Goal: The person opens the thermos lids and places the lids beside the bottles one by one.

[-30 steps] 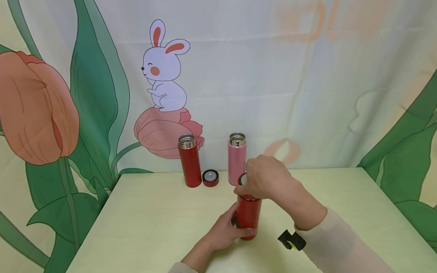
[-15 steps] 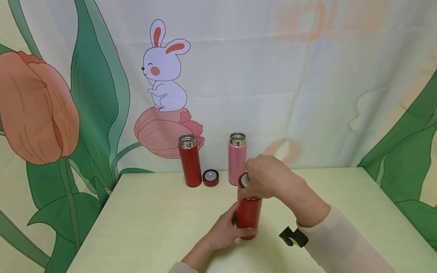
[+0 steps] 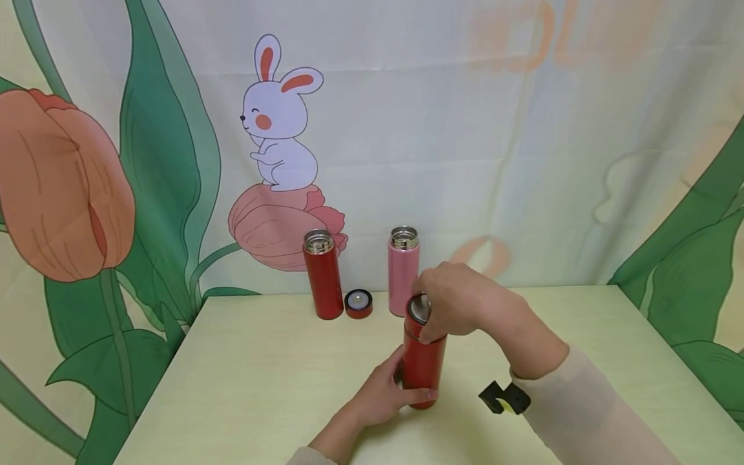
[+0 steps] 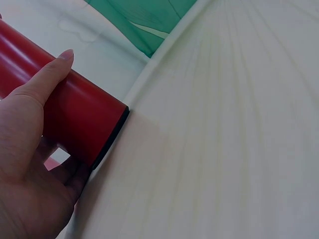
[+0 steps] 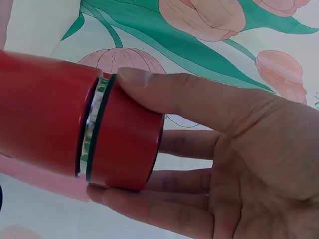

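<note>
A red thermos bottle (image 3: pixel 422 368) stands upright on the table in the head view. My left hand (image 3: pixel 380 394) grips it low down, thumb across its front; the left wrist view shows the thumb (image 4: pixel 47 74) along the red wall above the dark base rim. Over the top, my right hand (image 3: pixel 456 300) holds the red lid (image 5: pixel 127 134) between thumb and fingers. In the right wrist view a narrow silver band (image 5: pixel 94 124) of the bottle neck shows between lid and body. Part of the lid's top is hidden by the right hand in the head view.
Behind, a second red thermos (image 3: pixel 325 281) stands uncapped, with a red lid (image 3: pixel 358 303) lying upside down beside it. An uncapped pink thermos (image 3: pixel 402 271) stands just behind the held bottle. A printed curtain (image 3: pixel 372 129) hangs along the table's (image 3: pixel 261 361) back edge.
My right hand has turned around the lid, its thumb shifting rightward and the wrist swinging right, so more of the lid's top shows. The left hand and the bottle have stayed put.
</note>
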The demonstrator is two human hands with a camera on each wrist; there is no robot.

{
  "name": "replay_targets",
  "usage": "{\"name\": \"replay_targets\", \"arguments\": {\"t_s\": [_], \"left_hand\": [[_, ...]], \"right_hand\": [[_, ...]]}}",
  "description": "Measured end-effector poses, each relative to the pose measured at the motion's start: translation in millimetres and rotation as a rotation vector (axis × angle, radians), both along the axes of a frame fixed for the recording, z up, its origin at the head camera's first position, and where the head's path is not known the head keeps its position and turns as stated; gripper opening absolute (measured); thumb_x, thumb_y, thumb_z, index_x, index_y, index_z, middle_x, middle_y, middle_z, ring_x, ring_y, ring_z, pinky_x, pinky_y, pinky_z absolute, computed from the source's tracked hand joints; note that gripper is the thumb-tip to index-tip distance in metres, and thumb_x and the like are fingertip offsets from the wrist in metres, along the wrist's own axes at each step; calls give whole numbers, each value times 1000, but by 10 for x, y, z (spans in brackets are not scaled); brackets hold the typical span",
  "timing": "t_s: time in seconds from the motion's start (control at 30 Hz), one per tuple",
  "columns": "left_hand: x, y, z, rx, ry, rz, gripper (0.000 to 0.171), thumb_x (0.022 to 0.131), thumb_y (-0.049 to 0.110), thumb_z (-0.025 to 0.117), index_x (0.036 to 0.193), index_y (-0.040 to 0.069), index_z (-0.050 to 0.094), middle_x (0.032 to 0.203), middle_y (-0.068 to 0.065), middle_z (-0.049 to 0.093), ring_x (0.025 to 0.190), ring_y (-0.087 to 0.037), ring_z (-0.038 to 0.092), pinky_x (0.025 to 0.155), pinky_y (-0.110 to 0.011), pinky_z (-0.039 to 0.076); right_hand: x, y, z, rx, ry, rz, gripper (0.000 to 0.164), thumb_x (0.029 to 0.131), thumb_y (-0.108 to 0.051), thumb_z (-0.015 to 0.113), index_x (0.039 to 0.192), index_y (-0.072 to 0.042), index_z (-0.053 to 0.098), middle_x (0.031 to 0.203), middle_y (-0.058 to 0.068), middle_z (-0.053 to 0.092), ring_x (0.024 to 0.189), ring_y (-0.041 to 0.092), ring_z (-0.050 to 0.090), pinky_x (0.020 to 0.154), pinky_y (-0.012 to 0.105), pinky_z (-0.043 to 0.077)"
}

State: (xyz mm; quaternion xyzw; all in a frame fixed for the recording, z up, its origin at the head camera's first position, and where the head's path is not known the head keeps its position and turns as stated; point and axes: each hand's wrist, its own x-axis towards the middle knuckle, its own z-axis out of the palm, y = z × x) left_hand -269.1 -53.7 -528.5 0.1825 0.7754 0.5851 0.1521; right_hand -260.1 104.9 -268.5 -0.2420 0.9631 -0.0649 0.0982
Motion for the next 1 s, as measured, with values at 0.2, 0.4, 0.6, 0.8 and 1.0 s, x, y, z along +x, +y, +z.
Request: {"name": "replay_targets", "arguments": {"t_s": [0.2, 0.4, 0.6, 0.8, 1.0], "left_hand": [[2, 3, -8, -6, -8, 8, 74, 85, 49, 83, 148, 49, 43, 137, 13, 62, 132, -16, 56, 117, -51, 41], [5, 7, -7, -3, -13, 7, 76, 85, 47, 84, 149, 48, 42, 137, 13, 62, 133, -17, 55, 117, -53, 39], [-2, 6, -6, 1, -6, 8, 74, 85, 47, 84, 148, 48, 43, 136, 13, 63, 131, -16, 57, 115, -51, 42], [9, -1, -7, -5, 9, 14, 76, 84, 47, 85, 149, 47, 43, 135, 12, 64, 130, -15, 58, 115, -48, 42], [8, -1, -5, -1, 2, 13, 76, 84, 47, 85, 148, 46, 43, 135, 12, 64, 130, -15, 58, 114, -48, 43]], "right_hand": [[6, 4, 4, -5, -40, 8, 47, 77, -14, 90, 121, -17, 73, 101, 0, 70, 95, 20, 65, 75, 34, 60], [1, 34, 3, -28, -72, 27, 51, 77, -2, 87, 122, -21, 72, 103, -1, 72, 94, 20, 66, 74, 33, 59], [0, 68, 9, -17, -59, 79, 60, 75, 3, 86, 127, -23, 70, 107, -1, 72, 98, 19, 67, 74, 32, 58], [-6, 86, 5, -15, -37, 142, 60, 74, 5, 87, 124, -24, 70, 109, -2, 72, 103, 19, 67, 79, 34, 59], [-6, 87, -16, -5, -21, 169, 60, 76, 9, 83, 122, -25, 69, 113, -4, 71, 105, 19, 66, 85, 36, 58]]}}
